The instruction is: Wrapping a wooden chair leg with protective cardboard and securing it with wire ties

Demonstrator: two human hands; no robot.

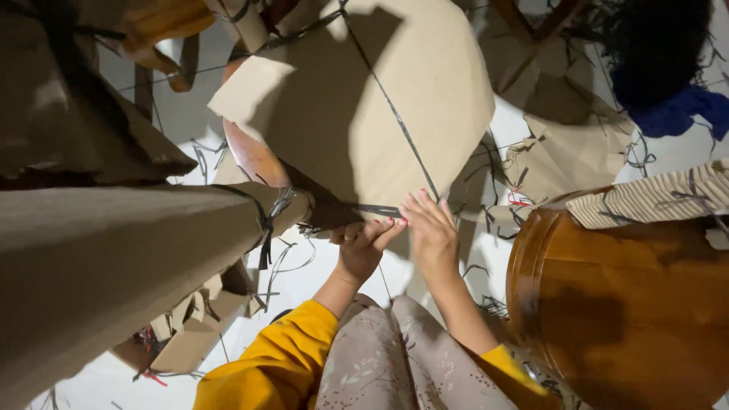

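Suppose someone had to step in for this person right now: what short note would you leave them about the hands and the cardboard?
Left hand: grip closed, pinching the thin dark strap at the lower edge of the large flat brown cardboard sheet.
Right hand: fingers pressed on that same edge, beside the left hand; whether it grips anything is unclear.
Things: the sheet leans above the lap; the strap runs diagonally across it. A big rolled cardboard bundle, tied with dark strapping, lies to the left. A round glossy wooden stool stands to the right, and cardboard scraps cover the floor.
Done: the roll is tied.
Left: the strap on the sheet looks unfastened.
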